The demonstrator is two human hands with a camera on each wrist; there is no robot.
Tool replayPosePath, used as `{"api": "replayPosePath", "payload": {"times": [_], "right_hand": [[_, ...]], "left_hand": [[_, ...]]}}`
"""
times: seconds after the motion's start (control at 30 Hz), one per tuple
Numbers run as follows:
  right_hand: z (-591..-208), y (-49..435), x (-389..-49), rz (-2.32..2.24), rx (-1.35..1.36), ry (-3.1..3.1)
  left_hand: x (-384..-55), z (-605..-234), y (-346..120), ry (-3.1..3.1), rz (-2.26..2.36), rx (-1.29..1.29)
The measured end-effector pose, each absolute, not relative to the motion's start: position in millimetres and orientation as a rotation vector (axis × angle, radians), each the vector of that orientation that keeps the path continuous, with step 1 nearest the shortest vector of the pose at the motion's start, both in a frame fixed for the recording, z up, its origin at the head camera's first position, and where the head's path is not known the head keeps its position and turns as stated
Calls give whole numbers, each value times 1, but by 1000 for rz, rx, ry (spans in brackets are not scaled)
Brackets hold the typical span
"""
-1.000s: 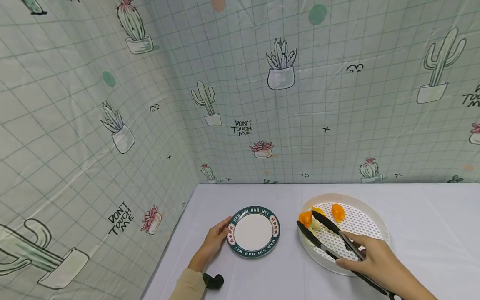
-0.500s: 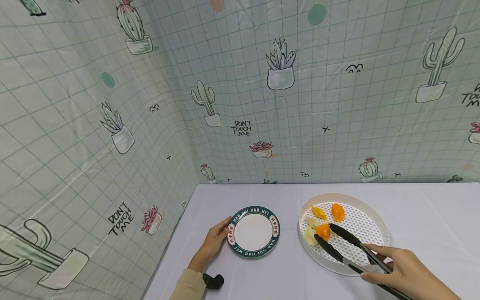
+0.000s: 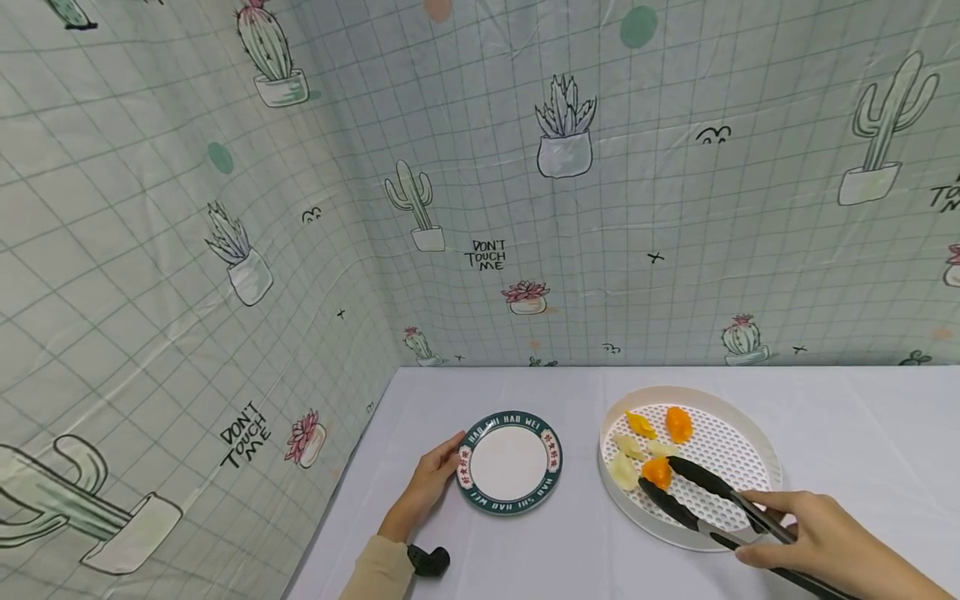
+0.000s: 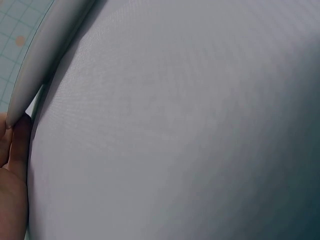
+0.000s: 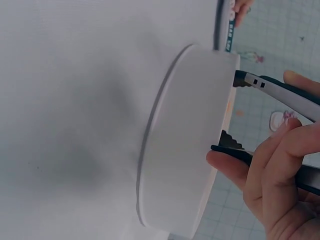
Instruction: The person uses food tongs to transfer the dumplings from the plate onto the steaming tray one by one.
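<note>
My left hand (image 3: 427,477) grips the left rim of a round plate (image 3: 510,462) with a dark green lettered border. The left wrist view has fingers (image 4: 19,145) right at the plate's edge. On the right, my right hand (image 3: 825,533) holds black-tipped metal tongs (image 3: 678,507), thumb on one arm and fingers on the other. The tongs' tips stand either side of a bright orange piece (image 3: 657,472) in a round white tray (image 3: 652,527) with a perforated insert. Another orange piece (image 3: 678,425), a yellow piece (image 3: 641,425) and several pale yellow pieces (image 3: 623,472) lie in the tray.
A white-covered table (image 3: 577,550) carries plate and tray, with a gap between them. Cactus-printed grid cloth (image 3: 465,167) hangs behind and along the left. A black device (image 3: 429,562) sits at my left wrist.
My right hand has drawn the tongs right and toward me. The orange piece between their tips has shifted from the tray's left rim inward. The left hand and plate stay put.
</note>
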State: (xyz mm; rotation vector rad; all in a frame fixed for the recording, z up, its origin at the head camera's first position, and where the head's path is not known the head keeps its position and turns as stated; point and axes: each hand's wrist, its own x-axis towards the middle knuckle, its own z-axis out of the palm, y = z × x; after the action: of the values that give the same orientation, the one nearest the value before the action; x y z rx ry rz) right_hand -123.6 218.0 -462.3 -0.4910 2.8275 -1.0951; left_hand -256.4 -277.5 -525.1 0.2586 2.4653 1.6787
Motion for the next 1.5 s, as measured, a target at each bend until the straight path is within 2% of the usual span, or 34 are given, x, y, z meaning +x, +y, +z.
{"api": "replayPosePath", "payload": {"times": [0.67,0.9,1.1,1.5], "right_hand": [[-456,218,-130,-1024,-502,2834],[-450,213,-128,-1000,-430,2870],[-445,200,-127,-1013,-285,2945],[-444,150,-123,-1238,-321,3050]], "left_hand": [[-257,-526,-276,2461,1677,232],[-256,-525,-277,2466,1669,233],[-257,-525,-277,2465,1691,231],[-256,-525,-277,2422,1718,237]]}}
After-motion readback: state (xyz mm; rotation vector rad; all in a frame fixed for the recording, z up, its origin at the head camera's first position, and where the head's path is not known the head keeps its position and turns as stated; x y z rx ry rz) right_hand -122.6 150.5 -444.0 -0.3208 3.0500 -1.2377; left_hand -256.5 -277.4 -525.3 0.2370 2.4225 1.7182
